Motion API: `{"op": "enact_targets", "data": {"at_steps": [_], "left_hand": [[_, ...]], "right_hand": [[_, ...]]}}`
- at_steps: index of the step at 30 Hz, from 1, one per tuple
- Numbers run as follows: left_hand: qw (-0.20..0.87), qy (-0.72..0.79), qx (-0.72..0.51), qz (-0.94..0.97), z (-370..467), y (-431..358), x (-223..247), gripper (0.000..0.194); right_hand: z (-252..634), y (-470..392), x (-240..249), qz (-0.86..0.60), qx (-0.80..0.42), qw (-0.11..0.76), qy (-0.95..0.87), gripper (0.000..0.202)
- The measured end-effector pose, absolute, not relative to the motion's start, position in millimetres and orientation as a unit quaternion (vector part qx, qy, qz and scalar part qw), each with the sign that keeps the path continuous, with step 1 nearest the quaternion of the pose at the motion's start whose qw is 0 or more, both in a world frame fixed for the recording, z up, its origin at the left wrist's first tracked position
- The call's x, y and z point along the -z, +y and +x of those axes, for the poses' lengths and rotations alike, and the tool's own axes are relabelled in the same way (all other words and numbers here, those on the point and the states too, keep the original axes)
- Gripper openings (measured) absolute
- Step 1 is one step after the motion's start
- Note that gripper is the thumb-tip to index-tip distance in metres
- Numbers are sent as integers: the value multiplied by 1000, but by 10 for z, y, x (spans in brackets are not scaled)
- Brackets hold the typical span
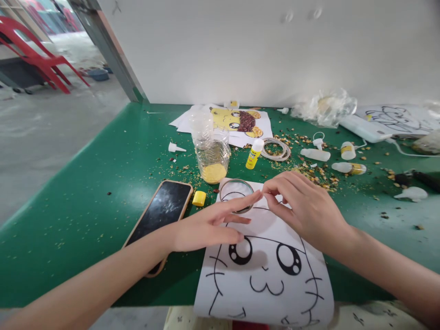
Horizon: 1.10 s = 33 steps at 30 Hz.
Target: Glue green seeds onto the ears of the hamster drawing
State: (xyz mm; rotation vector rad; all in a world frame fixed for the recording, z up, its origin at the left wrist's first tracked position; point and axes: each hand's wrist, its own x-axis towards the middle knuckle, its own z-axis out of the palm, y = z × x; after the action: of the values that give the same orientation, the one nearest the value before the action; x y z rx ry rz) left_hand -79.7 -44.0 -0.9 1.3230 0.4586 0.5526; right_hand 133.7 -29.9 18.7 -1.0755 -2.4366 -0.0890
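Note:
A white sheet with a cartoon cat face drawn in black outline [264,293] lies before me, its near edge hanging over the table edge. My left hand [213,224] hovers above its upper left part, fingers stretched out and apart. From the other side my right hand [302,206] brings thumb and index finger together in a pinch at the left index fingertip; anything between them is too small to make out. Partly behind my left fingers, a clear round ring or lid [237,182] rests on the sheet's top. A yellow cap [199,198] is left of it.
A phone [165,206] lies at left. Beyond the sheet are a plastic bottle holding yellow grains [213,160], an upright glue stick [255,154], a coiled clear ring [276,150], small glue bottles [315,155], scattered seeds [319,178] and a partly seed-covered picture [237,121].

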Motion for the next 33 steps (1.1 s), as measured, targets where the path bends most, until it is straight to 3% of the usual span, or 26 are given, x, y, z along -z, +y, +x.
{"op": "enact_targets", "data": {"at_steps": [33], "left_hand": [[716,216,-250,615,-795,-439,-14,65]], "right_hand": [[1359,-300,-227,-389,51,229,-891,11]]}}
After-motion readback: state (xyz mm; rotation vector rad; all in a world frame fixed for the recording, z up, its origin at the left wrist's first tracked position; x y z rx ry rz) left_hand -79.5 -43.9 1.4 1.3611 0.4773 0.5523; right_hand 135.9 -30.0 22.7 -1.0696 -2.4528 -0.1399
